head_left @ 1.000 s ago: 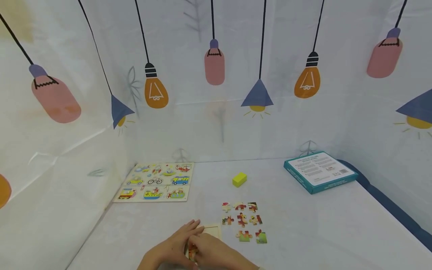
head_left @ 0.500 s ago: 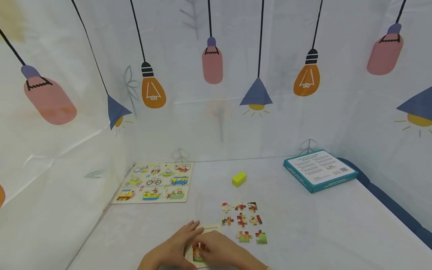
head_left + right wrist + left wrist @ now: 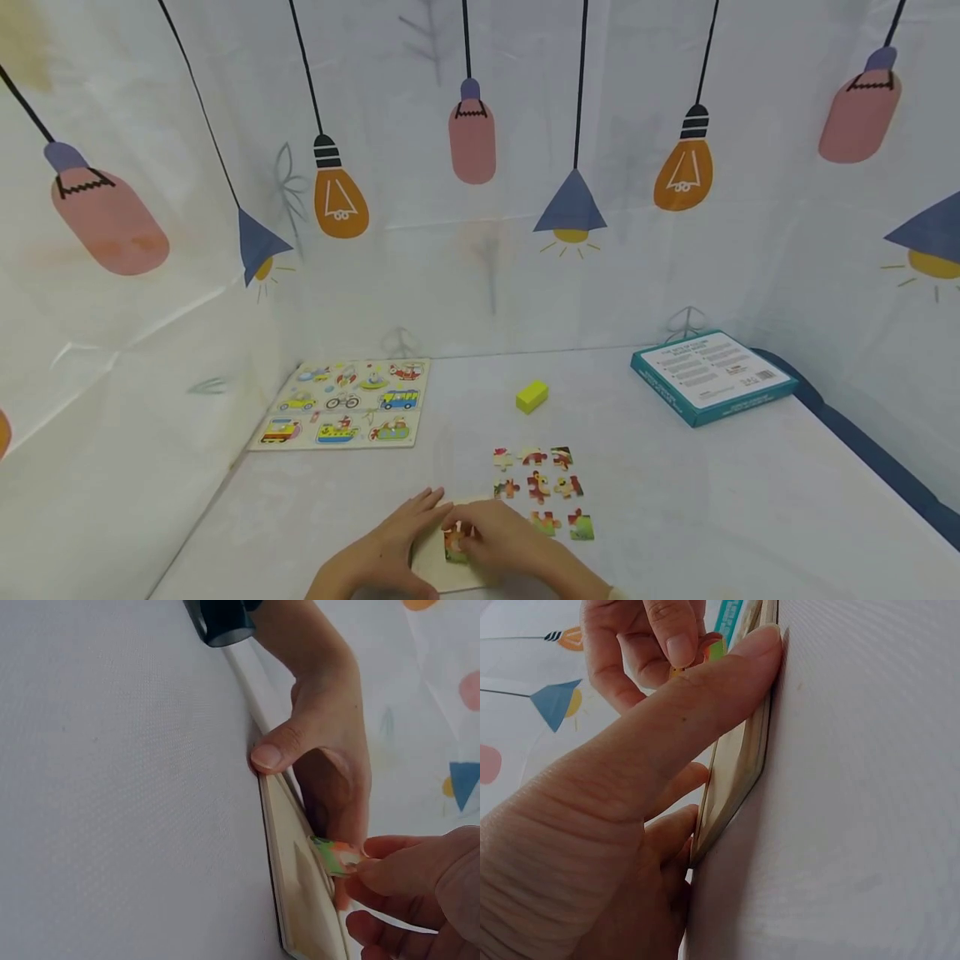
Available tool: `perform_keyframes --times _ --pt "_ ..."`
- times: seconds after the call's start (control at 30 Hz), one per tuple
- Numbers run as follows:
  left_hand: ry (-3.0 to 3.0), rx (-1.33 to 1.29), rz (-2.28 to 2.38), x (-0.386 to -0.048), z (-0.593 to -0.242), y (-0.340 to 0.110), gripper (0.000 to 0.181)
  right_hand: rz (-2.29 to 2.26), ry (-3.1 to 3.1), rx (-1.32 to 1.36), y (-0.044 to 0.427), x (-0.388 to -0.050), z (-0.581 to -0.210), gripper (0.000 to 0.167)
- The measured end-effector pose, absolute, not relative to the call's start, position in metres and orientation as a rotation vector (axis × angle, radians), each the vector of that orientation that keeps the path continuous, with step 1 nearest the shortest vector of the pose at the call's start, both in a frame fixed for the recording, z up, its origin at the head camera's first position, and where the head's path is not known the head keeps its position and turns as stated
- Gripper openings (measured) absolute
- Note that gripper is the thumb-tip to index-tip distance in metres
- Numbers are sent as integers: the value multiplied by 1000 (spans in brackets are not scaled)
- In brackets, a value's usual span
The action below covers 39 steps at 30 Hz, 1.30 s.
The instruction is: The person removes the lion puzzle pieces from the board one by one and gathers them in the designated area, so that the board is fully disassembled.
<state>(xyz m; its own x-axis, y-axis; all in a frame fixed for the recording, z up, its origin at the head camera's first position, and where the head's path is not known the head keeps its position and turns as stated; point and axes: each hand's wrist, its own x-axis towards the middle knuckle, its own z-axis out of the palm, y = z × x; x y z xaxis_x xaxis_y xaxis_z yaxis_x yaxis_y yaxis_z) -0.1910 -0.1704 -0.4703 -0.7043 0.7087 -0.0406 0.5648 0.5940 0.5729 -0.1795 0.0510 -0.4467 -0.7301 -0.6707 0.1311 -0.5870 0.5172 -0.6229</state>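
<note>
My left hand (image 3: 390, 543) spans a small wooden puzzle tray (image 3: 432, 568), gripping it with the thumb at the near edge and fingers along the far side. Over the tray, my right hand (image 3: 513, 533) pinches a colourful jigsaw piece (image 3: 453, 546) between thumb and fingers. In the right wrist view this piece (image 3: 334, 855) has green and orange on it and stands tilted at the tray (image 3: 289, 870). Several loose jigsaw pieces (image 3: 538, 486) lie in rows just right of the tray; my right hand partly covers the nearest ones.
A picture board with vehicles (image 3: 343, 402) lies at the back left. A yellow block (image 3: 532, 397) sits behind the loose pieces. The teal and white box (image 3: 712, 379) is at the back right. A white curtain with printed lamps (image 3: 480, 275) closes off the table's back and sides.
My right hand has shifted right and slightly away from me across the tray, carrying the jigsaw piece from the left side. My left hand has kept its hold on the tray.
</note>
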Motion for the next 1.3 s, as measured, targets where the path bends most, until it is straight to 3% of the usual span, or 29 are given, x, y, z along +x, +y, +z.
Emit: perform_keyframes --times 0.23,0.53,1.3 --pt "2568 1010 761 -191 -468 -169 98 -1081 2642 -1124 67 -186 -453 20" --pt "2595 1032 745 -189 -470 -170 99 -1097 2691 -966 88 -188 -450 18" --pt "2568 1035 757 -191 -471 -170 100 -858 2898 -1107 109 -195 -462 20"
